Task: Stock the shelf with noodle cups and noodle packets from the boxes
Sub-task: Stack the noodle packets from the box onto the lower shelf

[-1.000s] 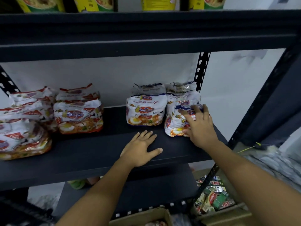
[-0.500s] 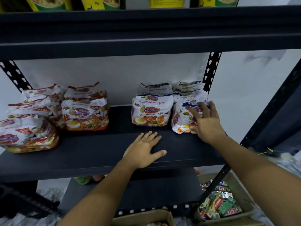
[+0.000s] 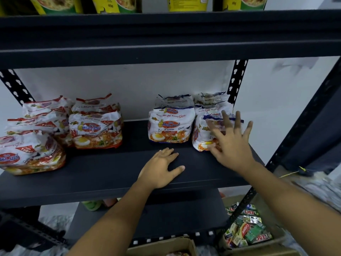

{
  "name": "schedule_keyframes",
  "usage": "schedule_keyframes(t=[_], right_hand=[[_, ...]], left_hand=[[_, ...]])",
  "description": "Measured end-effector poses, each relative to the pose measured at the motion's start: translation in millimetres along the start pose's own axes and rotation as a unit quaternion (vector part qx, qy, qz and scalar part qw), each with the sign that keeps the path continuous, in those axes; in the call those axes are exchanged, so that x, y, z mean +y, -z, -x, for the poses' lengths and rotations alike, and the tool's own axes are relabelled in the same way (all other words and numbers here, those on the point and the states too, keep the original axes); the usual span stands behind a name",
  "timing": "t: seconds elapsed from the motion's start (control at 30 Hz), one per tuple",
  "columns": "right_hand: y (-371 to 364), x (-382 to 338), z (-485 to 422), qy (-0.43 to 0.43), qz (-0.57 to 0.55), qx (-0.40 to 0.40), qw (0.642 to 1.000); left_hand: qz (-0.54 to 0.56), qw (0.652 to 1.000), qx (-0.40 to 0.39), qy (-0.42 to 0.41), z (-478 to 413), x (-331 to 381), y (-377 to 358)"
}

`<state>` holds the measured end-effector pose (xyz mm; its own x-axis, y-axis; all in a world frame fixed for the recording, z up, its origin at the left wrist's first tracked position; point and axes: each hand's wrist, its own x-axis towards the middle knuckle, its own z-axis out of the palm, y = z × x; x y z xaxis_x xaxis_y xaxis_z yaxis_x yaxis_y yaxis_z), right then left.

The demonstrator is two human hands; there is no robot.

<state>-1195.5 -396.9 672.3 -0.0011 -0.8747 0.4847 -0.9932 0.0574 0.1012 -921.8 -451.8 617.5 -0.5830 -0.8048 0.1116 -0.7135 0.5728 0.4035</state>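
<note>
Blue-edged noodle packet (image 3: 200,126) just behind splayed fingers (image 3: 238,121), right hand (image 3: 232,146).

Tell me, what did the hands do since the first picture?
The right hand let go of the blue-edged noodle packet at the right end: its fingers were curled on the top, now they are spread open and blurred. The left hand stayed flat on the black shelf, and the other noodle packets kept their places.
</note>
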Motion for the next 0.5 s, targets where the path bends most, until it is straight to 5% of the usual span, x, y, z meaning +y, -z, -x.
schedule_keyframes(t=[0.1,0.23,0.5], right_hand=[[6.0,-30.6,26.7,0.079,-0.092,0.035,0.992],[-16.3,-58.7,44.5,0.142,-0.214,-0.154,0.954],[-39.4,-78.4,40.0,0.130,-0.171,-0.209,0.954]], left_hand=[[0.000,0.999,0.043,0.018,-0.2,-2.4,0.2],[0.035,0.992,0.112,0.045,0.8,-4.8,2.4],[0.263,0.926,0.218,0.160,-2.6,-13.9,16.0]])
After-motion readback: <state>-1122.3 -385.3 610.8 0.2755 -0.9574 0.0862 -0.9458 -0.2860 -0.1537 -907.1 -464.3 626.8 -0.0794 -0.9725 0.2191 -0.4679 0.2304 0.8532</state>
